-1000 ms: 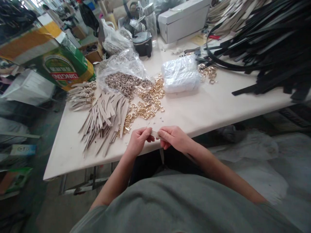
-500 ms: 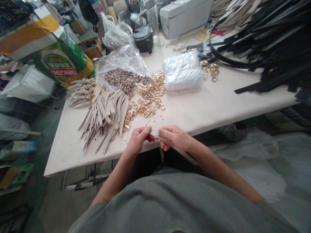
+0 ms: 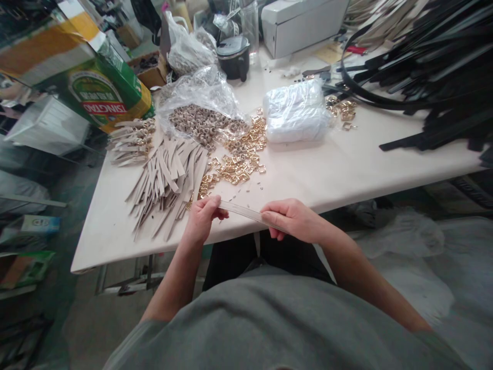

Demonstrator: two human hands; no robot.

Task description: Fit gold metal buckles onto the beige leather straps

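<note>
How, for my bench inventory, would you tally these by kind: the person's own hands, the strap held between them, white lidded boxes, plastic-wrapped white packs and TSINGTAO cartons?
Hands: 2 (left hand, right hand)
Strap held between them: 1
White lidded box: 1
Plastic-wrapped white pack: 1
TSINGTAO carton: 1
Total: 6

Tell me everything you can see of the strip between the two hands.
The strip is narrow, flat and pale beige-grey, leather-like in look, with faint lengthwise lines. The left hand and the right hand both grip it; between them it bows gently, slanting near the front edge of the table. Neither end shows clearly.
</note>
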